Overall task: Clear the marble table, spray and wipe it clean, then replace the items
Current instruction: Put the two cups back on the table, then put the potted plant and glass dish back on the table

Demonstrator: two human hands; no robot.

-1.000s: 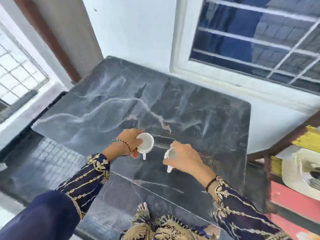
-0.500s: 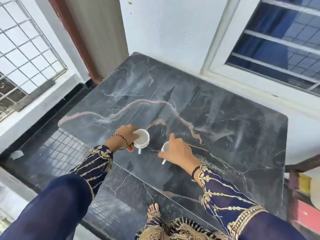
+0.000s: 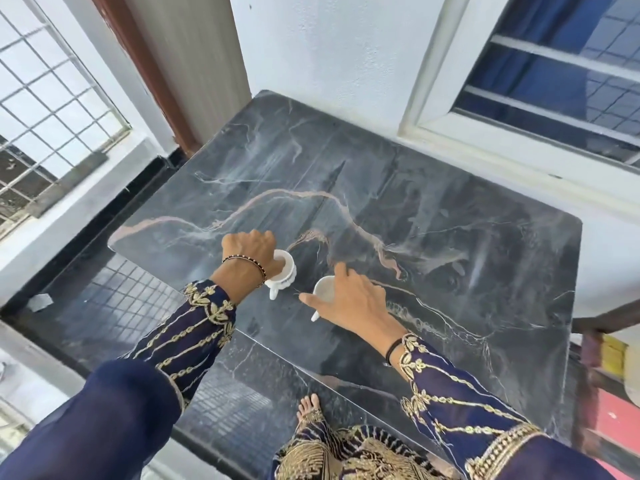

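Two small white cups stand close together near the front middle of the dark marble table [image 3: 450, 237]. My left hand [image 3: 251, 258] grips the left cup [image 3: 285, 277] from above, fingertips inside its rim, the handle pointing toward me. My right hand [image 3: 356, 303] covers the right cup [image 3: 323, 289], holding it between a spread thumb and forefinger. That cup's handle pokes out under the palm. Both cups look set on the marble.
The table stands against a white wall under a window [image 3: 554, 81]. A grilled railing [image 3: 52, 98] and a low ledge run along the left. A red and yellow wooden piece [image 3: 609, 375] stands at the right. My bare foot [image 3: 310, 408] is on the dark floor below the table's front edge.
My left hand has rolled over the top of its cup, and my right thumb has spread wider. Both cups stay in about the same spot; the camera has swung left.
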